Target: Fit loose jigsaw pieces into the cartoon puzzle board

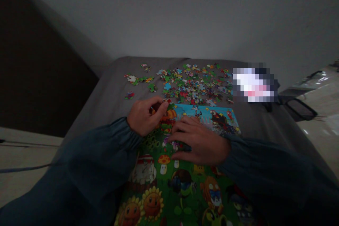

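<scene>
My left hand is closed, thumb and forefinger pinching a small jigsaw puzzle piece with some red and white on it. It hovers at the upper left of a colourful cartoon picture with sunflowers, mushrooms and a pumpkin. Whether this is a printed sheet or joined pieces is hard to tell in the dim light. On the picture's upper middle rests my right hand, palm down with its fingers apart and holding nothing visible. Part of the picture is hidden beneath it. Beyond both hands lies a heap of loose puzzle pieces.
Several stray pieces lie left of the heap. A bright blurred-out screen stands at the right, with a dark-framed object by the edge. Grey cloth covers the surface, which meets a wall.
</scene>
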A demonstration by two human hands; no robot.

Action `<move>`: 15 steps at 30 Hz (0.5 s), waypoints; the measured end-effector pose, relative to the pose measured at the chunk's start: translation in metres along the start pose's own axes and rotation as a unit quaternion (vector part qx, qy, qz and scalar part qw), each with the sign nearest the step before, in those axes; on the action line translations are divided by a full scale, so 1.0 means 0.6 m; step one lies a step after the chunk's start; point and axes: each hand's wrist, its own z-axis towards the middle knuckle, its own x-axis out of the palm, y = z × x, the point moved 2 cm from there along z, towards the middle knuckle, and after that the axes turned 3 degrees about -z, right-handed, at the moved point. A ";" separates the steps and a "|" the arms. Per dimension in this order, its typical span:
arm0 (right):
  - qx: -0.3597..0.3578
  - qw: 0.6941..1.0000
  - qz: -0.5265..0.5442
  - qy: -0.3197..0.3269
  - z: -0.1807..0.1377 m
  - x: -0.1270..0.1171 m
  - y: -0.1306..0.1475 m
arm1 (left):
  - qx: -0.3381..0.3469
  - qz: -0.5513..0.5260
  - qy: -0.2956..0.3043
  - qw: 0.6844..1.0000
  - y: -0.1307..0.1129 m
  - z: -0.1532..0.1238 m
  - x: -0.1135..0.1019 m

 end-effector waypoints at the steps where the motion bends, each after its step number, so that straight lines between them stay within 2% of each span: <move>1: -0.003 1.000 0.001 0.002 0.000 0.001 0.001 | 0.002 -0.004 -0.001 1.000 0.000 0.000 0.000; 15: -0.028 0.990 0.121 -0.068 0.005 0.020 0.007 | -0.005 0.000 0.005 1.000 -0.002 0.001 0.000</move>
